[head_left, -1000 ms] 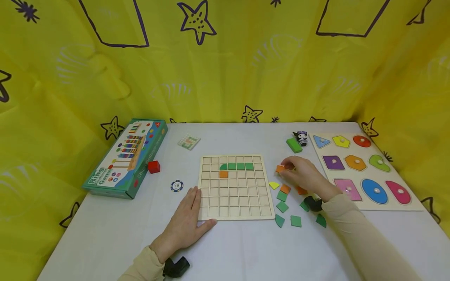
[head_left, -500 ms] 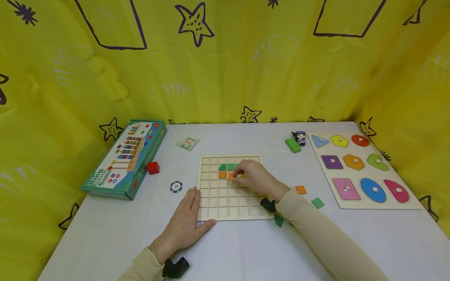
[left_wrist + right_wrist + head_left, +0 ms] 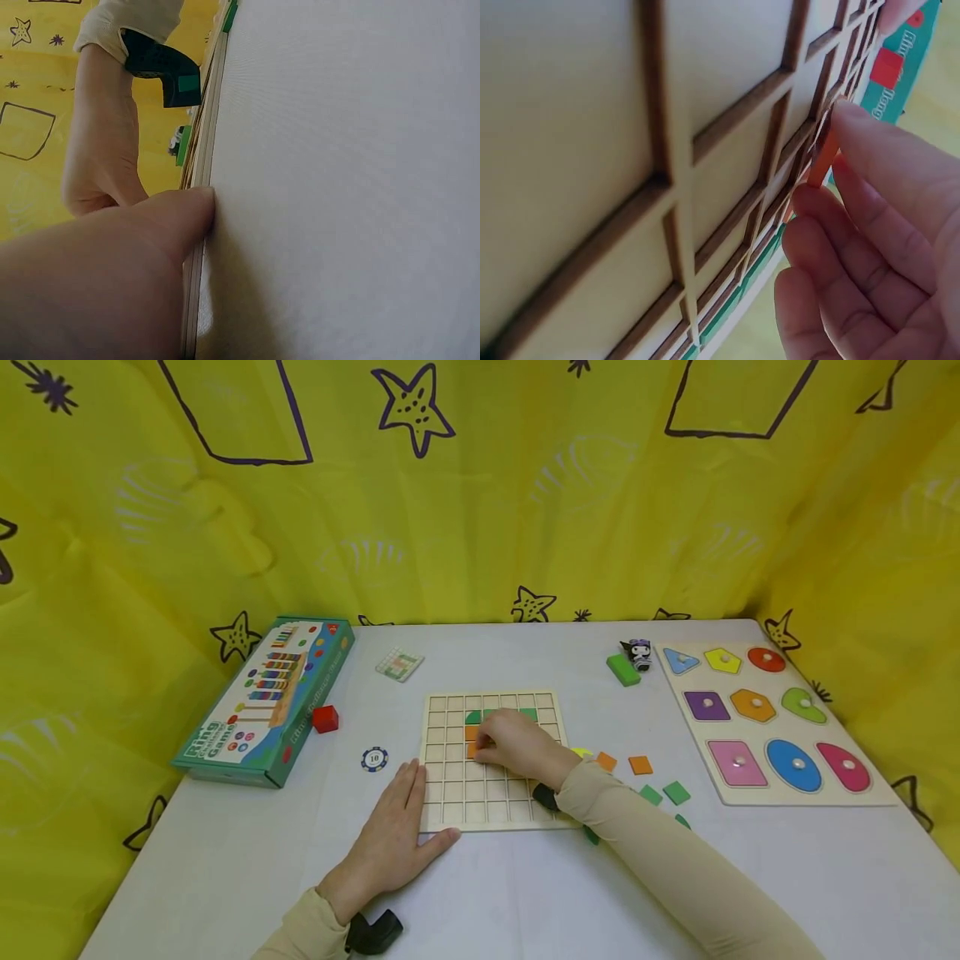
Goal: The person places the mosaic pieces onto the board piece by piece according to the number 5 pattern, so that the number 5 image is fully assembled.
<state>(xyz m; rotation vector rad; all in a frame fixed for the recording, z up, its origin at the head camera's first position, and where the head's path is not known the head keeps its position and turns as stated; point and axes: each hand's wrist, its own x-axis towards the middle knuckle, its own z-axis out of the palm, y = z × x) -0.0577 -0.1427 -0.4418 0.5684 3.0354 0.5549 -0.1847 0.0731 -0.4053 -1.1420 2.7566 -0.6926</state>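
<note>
My right hand (image 3: 517, 743) is over the wooden grid board (image 3: 450, 793), pinching an orange square tile (image 3: 825, 159) between thumb and fingers. In the right wrist view that tile stands tilted, its edge right at the grid's ridges. Just above it in the head view, another orange tile (image 3: 472, 732) lies in a cell below the row of green tiles (image 3: 528, 715), which my hand partly covers. My left hand (image 3: 393, 835) lies with fingers extended along the board's left edge. Its thumb (image 3: 196, 206) rests at the board's front edge.
Loose orange tiles (image 3: 641, 765) and green tiles (image 3: 677, 792) lie right of the board, some hidden by my right sleeve. A knobbed shape puzzle (image 3: 705, 760) is farther right. Left stand a game box (image 3: 262, 710), a red cube (image 3: 326, 719) and a poker chip (image 3: 374, 759).
My right hand has carried an orange tile from the loose pieces at the right onto the board, then slightly left and nearer to me. The left hand has stayed in place.
</note>
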